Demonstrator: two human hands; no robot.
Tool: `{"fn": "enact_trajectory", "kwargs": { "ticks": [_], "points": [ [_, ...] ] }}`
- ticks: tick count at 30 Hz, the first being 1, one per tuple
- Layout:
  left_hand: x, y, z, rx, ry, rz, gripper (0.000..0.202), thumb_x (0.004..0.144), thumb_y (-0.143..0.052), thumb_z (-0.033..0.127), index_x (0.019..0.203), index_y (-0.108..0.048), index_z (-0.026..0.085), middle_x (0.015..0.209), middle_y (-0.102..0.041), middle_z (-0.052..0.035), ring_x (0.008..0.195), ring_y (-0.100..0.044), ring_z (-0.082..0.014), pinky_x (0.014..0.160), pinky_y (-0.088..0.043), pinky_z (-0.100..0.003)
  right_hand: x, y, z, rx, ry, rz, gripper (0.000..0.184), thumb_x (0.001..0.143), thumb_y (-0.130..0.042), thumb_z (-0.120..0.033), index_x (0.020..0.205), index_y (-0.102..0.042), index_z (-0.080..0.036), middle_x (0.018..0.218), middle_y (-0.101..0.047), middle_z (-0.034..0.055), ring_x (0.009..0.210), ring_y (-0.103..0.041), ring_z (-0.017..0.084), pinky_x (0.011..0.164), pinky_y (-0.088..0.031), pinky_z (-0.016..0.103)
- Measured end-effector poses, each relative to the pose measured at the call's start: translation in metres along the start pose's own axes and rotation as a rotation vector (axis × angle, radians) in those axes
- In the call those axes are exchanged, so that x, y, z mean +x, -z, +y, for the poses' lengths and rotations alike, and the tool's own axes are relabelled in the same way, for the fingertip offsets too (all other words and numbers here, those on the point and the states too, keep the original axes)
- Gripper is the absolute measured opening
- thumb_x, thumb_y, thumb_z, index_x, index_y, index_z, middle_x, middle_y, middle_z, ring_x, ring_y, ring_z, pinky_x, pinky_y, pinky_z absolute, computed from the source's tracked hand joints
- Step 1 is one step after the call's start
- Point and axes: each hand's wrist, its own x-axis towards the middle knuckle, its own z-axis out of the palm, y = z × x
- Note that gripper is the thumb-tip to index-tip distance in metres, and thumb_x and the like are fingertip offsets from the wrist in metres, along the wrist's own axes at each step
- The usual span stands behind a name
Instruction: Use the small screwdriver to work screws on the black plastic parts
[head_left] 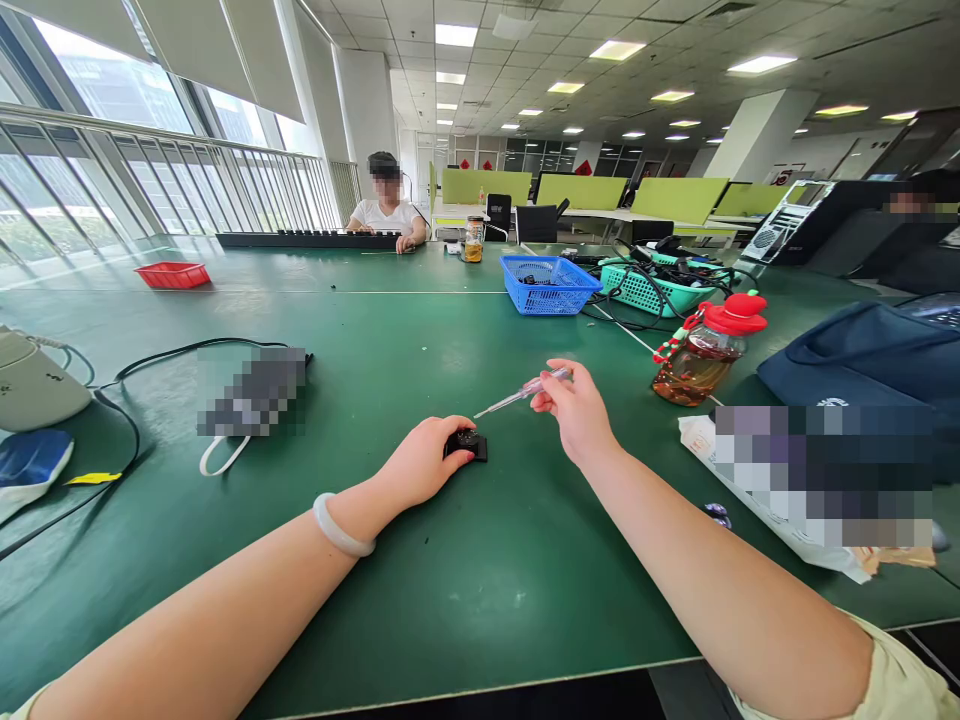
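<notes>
My left hand (429,460) grips a small black plastic part (471,442) lying on the green tabletop, thumb on the near side and fingers on the far side. What the part is, I cannot make out. In my right hand (577,410) is a screwdriver (525,390) with a clear handle and a thin metal shaft, held between thumb and fingers. Its tip points down to the left and hovers just above and beyond the black part, apart from it. A pale bangle (341,525) circles my left wrist.
A blue basket (551,287), a teal basket (652,290) of cables and a red-lidded bottle (705,350) stand to the right, near a white packet (765,500). Leftward are a red tray (172,275) and a black cable (187,347). Another person (386,205) sits across.
</notes>
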Motion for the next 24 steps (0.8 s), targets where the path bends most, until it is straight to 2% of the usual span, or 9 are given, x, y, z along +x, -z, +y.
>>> {"fn": "enact_trajectory", "kwargs": {
  "ticks": [4,8,13,16,18,20,22,24],
  "points": [
    [0.0,0.0,-0.001,-0.004,-0.006,-0.004,0.029,0.087,-0.059,0.028,0.116,-0.063,0.025,0.107,-0.068,-0.0055,0.102,-0.061,-0.0256,0.092,-0.05,-0.039,-0.022,-0.004,-0.014,-0.117,0.355,-0.175,0.032,0.089,-0.057,-0.047,0.11,-0.045,-0.027,0.085,-0.069,0.0018,0.069,-0.062,0.017,0.072,-0.055,0.037],
    [0.0,-0.001,0.0,-0.011,-0.036,0.011,0.028,0.086,-0.061,0.026,0.114,-0.064,0.024,0.105,-0.069,-0.0042,0.1,-0.062,-0.0247,0.092,-0.05,-0.038,-0.043,-0.008,-0.017,-0.317,0.649,-0.358,0.02,0.097,-0.047,-0.033,0.115,-0.044,-0.028,0.09,-0.07,0.0038,0.076,-0.066,0.018,0.075,-0.055,0.037],
    [0.0,-0.001,0.0,-0.013,-0.06,0.019,0.027,0.087,-0.06,0.027,0.113,-0.064,0.023,0.106,-0.07,-0.0048,0.1,-0.063,-0.0247,0.092,-0.05,-0.038,-0.046,-0.009,-0.018,-0.535,0.99,-0.404,0.025,0.094,-0.046,-0.017,0.117,-0.048,-0.028,0.089,-0.071,0.0033,0.074,-0.066,0.019,0.071,-0.054,0.035],
    [0.0,-0.001,0.0,-0.015,-0.075,0.033,0.026,0.086,-0.059,0.027,0.111,-0.064,0.022,0.106,-0.071,-0.0047,0.101,-0.063,-0.0244,0.092,-0.051,-0.038,-0.048,-0.013,-0.024,-0.618,1.277,-0.425,0.027,0.09,-0.049,-0.012,0.114,-0.052,-0.024,0.083,-0.071,0.0025,0.064,-0.059,0.017,0.062,-0.048,0.032],
    [-0.001,-0.001,0.0,-0.012,-0.075,0.033,0.028,0.085,-0.058,0.024,0.112,-0.064,0.022,0.107,-0.071,-0.0045,0.101,-0.064,-0.0241,0.092,-0.051,-0.038,-0.055,-0.018,-0.028,-0.653,1.441,-0.474,0.027,0.087,-0.052,-0.007,0.109,-0.055,-0.021,0.081,-0.071,0.0019,0.065,-0.056,0.016,0.061,-0.044,0.03],
    [-0.001,-0.001,0.001,-0.005,-0.057,0.035,0.03,0.084,-0.057,0.019,0.113,-0.064,0.023,0.106,-0.071,-0.0039,0.1,-0.064,-0.0234,0.092,-0.052,-0.037,-0.064,-0.024,-0.031,-0.705,1.55,-0.547,0.023,0.086,-0.051,-0.005,0.103,-0.058,-0.02,0.08,-0.07,0.0014,0.066,-0.052,0.016,0.062,-0.042,0.03],
    [-0.001,-0.002,0.001,-0.001,-0.037,0.047,0.032,0.084,-0.056,0.017,0.113,-0.064,0.024,0.105,-0.071,-0.0033,0.099,-0.065,-0.0228,0.092,-0.052,-0.037,-0.074,-0.031,-0.029,-0.791,1.634,-0.703,0.018,0.089,-0.05,-0.009,0.095,-0.062,-0.021,0.076,-0.067,0.0001,0.062,-0.047,0.014,0.062,-0.04,0.03],
    [-0.001,-0.002,0.0,-0.005,-0.026,0.058,0.032,0.084,-0.058,0.017,0.114,-0.064,0.024,0.106,-0.071,-0.0033,0.1,-0.064,-0.0228,0.092,-0.052,-0.037,-0.083,-0.037,-0.024,-0.823,1.653,-0.817,0.019,0.087,-0.052,-0.009,0.09,-0.064,-0.023,0.068,-0.06,-0.0027,0.057,-0.042,0.013,0.056,-0.033,0.029]
  ]
}}
